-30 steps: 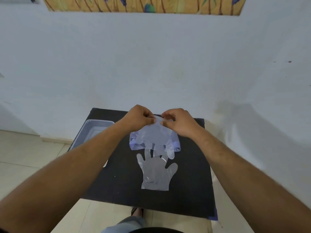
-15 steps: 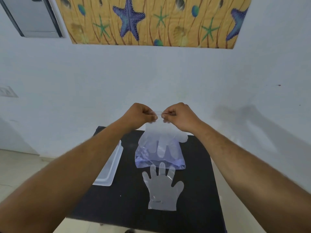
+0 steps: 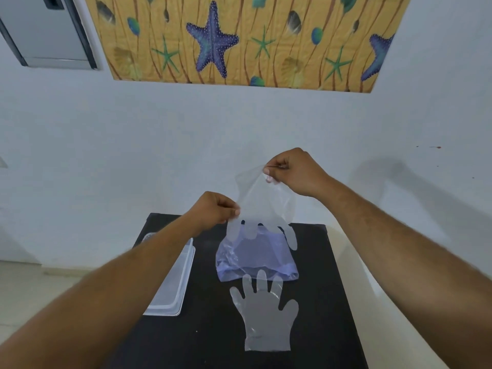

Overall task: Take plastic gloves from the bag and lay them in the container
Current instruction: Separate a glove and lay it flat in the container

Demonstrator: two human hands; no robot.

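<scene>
Both hands, left hand (image 3: 213, 209) and right hand (image 3: 295, 171), pinch a glove's (image 3: 263, 206) cuff above the bag (image 3: 255, 258); another glove (image 3: 266, 318) lies on the counter (image 3: 213, 342), container (image 3: 173, 283) apparently unfilled

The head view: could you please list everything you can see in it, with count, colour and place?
held glove: 1, clear plastic, in the air above the bag, fingers hanging down
flat glove: 1, clear plastic, on the table, nearer than the bag, fingers pointing away
bag: 1, bluish clear plastic, middle of the table
container: 1, clear plastic, left side of the table, partly behind the left forearm
table: 1, black top, against the wall
starfish hanging: 1, yellow with blue and green, upper wall
grey panel: 1, upper left wall
left hand: pinching the held glove's lower edge
right hand: pinching its top edge, higher up
</scene>
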